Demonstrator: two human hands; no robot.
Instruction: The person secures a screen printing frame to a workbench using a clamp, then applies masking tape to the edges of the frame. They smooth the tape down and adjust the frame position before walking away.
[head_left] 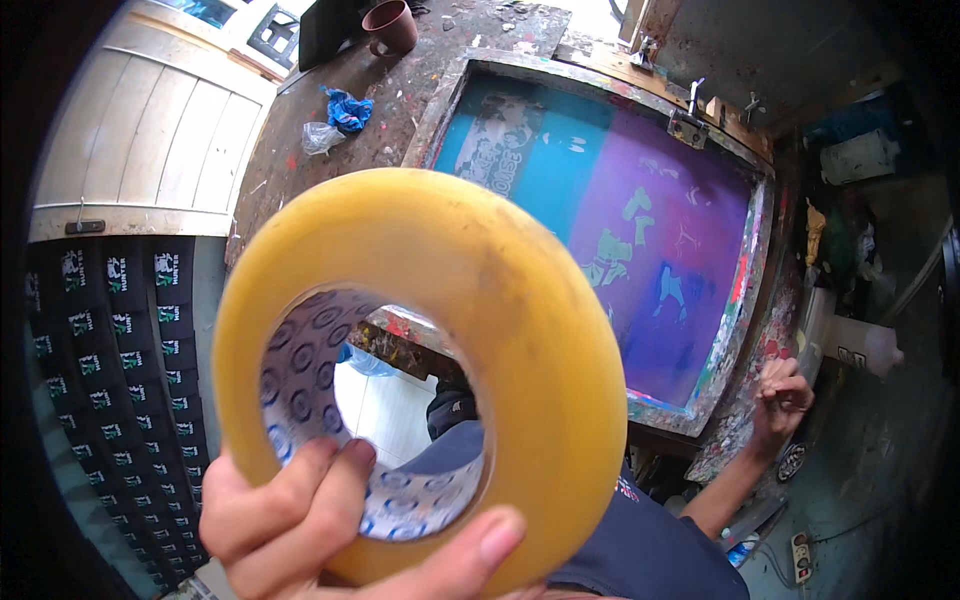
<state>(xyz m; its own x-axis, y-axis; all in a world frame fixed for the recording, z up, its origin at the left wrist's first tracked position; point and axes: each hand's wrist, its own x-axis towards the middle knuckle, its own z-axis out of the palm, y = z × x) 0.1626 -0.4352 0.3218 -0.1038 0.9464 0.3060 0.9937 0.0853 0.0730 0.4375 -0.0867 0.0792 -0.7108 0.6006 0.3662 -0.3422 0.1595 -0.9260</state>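
A large roll of yellowish clear tape [532, 350] with a printed cardboard core fills the centre, held up close to the camera. My left hand [320, 510] grips it at the lower left, fingers inside the core and thumb on its face. Behind the roll lies a screen-printing frame [750, 215] with a teal and purple mesh, clamped along its back edge. My right hand [780, 397] is beside that frame's right edge, fingers curled together; I cannot make out whether anything is in them.
A paint-stained table [280, 170] bears a brown mug [389, 27], blue crumpled plastic [348, 108] and a clear bag [322, 138]. At left are a white wooden panel [140, 130] and dark printed pieces [120, 380]. At right are a plastic bottle [860, 345] and a power strip [800, 558].
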